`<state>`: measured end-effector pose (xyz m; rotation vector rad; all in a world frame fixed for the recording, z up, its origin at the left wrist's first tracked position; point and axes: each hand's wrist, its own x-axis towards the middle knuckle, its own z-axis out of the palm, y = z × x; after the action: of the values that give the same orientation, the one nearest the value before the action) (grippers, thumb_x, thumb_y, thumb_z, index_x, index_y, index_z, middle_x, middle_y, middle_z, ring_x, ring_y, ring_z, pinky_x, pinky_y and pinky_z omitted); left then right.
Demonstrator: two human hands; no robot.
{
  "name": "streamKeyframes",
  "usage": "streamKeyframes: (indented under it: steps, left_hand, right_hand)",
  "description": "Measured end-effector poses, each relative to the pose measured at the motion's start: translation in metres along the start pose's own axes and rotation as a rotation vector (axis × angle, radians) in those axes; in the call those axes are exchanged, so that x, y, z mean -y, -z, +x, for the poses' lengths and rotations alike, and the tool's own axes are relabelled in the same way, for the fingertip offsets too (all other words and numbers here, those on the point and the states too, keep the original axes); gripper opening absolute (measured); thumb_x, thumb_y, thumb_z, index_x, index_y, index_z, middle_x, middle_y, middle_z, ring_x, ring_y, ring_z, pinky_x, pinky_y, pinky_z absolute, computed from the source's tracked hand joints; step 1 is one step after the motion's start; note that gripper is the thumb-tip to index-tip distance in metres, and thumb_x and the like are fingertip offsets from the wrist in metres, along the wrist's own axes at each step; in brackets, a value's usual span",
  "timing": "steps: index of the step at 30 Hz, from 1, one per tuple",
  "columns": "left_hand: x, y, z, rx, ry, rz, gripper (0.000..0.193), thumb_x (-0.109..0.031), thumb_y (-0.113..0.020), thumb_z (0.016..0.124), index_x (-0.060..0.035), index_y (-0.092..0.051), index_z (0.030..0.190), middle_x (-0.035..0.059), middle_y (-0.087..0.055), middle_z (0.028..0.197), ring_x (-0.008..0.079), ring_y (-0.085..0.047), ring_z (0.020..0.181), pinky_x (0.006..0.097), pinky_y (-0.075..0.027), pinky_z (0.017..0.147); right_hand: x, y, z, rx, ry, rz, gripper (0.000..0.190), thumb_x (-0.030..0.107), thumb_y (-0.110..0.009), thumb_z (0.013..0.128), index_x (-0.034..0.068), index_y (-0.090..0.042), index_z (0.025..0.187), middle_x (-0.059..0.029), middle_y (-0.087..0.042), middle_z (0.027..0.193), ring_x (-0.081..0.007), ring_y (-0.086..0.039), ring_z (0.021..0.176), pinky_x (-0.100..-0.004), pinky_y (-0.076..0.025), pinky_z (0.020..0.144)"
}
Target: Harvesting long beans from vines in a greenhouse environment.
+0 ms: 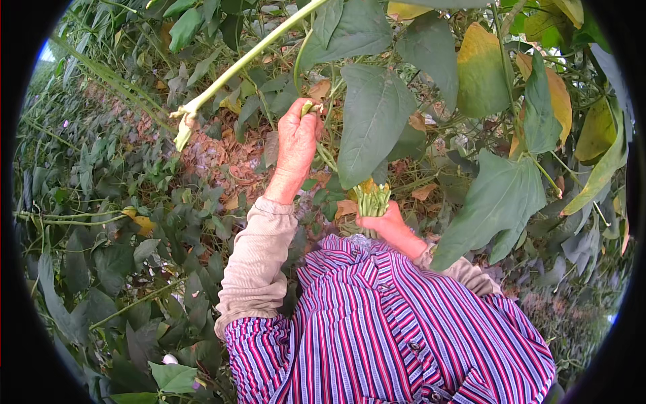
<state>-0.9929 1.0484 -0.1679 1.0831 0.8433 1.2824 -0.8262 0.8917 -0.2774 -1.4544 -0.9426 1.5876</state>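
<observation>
My left hand (299, 129) is raised among the vines with its fingers closed around the end of a green bean pod (306, 107). Most of that pod is hidden by the hand. Lower and to the right, close to my chest, my right hand (384, 222) grips a bundle of green bean pods (372, 199) whose cut or stem ends point up. A large green leaf (376, 121) hangs between and above the two hands.
A thick pale green stem (247, 55) slants across the upper left. Broad green leaves (504, 202) and yellowing leaves (482, 70) hang close at the right. Dry brown leaves (227, 159) cover the ground, with dense vines (101, 252) at the left.
</observation>
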Motion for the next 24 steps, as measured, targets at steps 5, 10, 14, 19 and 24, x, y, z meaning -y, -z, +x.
streamKeyframes:
  steps: [5, 10, 14, 19, 24]
  left_hand:
    - [0.01, 0.009, 0.003, -0.13, -0.128, 0.133, 0.014, -0.002, -0.04, 0.083, -0.0025, -0.053, 0.09, -0.0051, -0.04, 0.061, 0.0039, -0.033, 0.052, 0.0203, -0.029, 0.046]
    - [0.038, 0.062, 0.004, -0.414, 0.072, 0.053, 0.013, 0.0, -0.039, 0.084, -0.0044, -0.052, 0.083, -0.0029, -0.042, 0.061, 0.0058, -0.037, 0.05, 0.0218, -0.032, 0.046]
    - [0.038, 0.109, -0.02, -0.6, 0.149, -0.172, 0.01, -0.003, -0.039, 0.087, -0.0049, -0.049, 0.088, 0.0017, -0.046, 0.063, 0.0125, -0.044, 0.053, 0.0248, -0.038, 0.049]
    - [0.015, 0.222, -0.061, -0.93, 0.092, -0.368, 0.022, -0.006, -0.034, 0.088, -0.0022, -0.043, 0.108, 0.0057, -0.049, 0.068, 0.0191, -0.051, 0.06, 0.0322, -0.042, 0.055]
    - [-0.017, 0.284, -0.119, -1.027, -0.094, -0.082, 0.028, -0.01, -0.036, 0.091, -0.0008, -0.041, 0.117, 0.0123, -0.06, 0.085, 0.0249, -0.062, 0.077, 0.0308, -0.049, 0.064]
  right_hand:
    - [0.037, -0.016, -0.017, -0.017, 0.048, -0.006, 0.02, 0.003, -0.066, 0.069, 0.003, -0.06, 0.087, -0.0013, -0.061, 0.076, -0.0097, -0.057, 0.069, -0.025, -0.046, 0.065]
    - [-0.03, 0.002, -0.004, -0.053, 0.025, 0.213, 0.018, 0.003, -0.066, 0.069, 0.003, -0.06, 0.086, -0.0015, -0.061, 0.077, -0.01, -0.058, 0.07, -0.0248, -0.047, 0.065]
    - [-0.002, -0.005, -0.007, -0.028, 0.099, 0.102, 0.016, 0.001, -0.066, 0.07, 0.003, -0.061, 0.085, -0.0017, -0.062, 0.076, -0.0097, -0.058, 0.069, -0.024, -0.047, 0.063]
    - [0.002, -0.006, -0.008, 0.017, 0.032, 0.14, 0.028, 0.0, -0.069, 0.066, 0.003, -0.062, 0.093, 0.0003, -0.062, 0.081, -0.0093, -0.057, 0.073, -0.0244, -0.047, 0.065]
    - [0.006, -0.008, -0.004, 0.041, 0.033, 0.12, 0.025, 0.0, -0.069, 0.066, 0.003, -0.062, 0.09, 0.0015, -0.061, 0.081, -0.0084, -0.056, 0.074, -0.0242, -0.046, 0.066]
